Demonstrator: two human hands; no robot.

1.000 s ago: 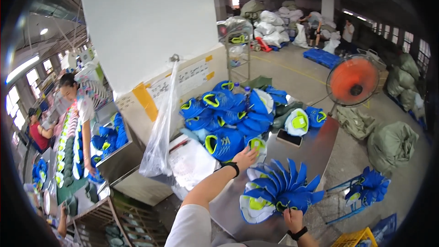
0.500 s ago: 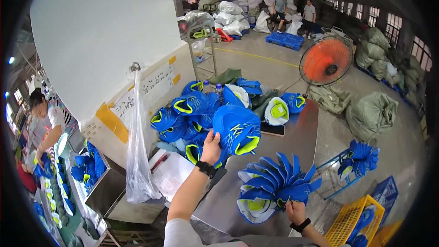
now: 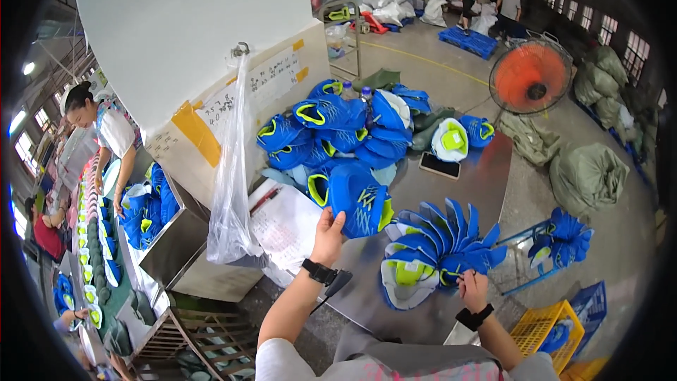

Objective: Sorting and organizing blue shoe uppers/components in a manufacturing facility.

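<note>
Lifted off the pile since a second ago: a blue shoe upper [image 3: 358, 201], now up in the left hand [image 3: 328, 229], grip clenched on its near edge, above the steel desk [image 3: 423, 190]. Behind the desk, a large white board [image 3: 176, 21]; under it a pale panel [image 3: 233, 109] with yellow tape patches and handwritten sheets. Off a hook there, a clear plastic bag [image 3: 229, 190], hanging. On the desk, a heap of blue and yellow uppers [image 3: 338, 127]. Nearer, a fanned stack of uppers [image 3: 437, 247], right hand [image 3: 472, 288] pinching its lower edge. Beside the heap, a dark phone [image 3: 441, 165], flat.
</note>
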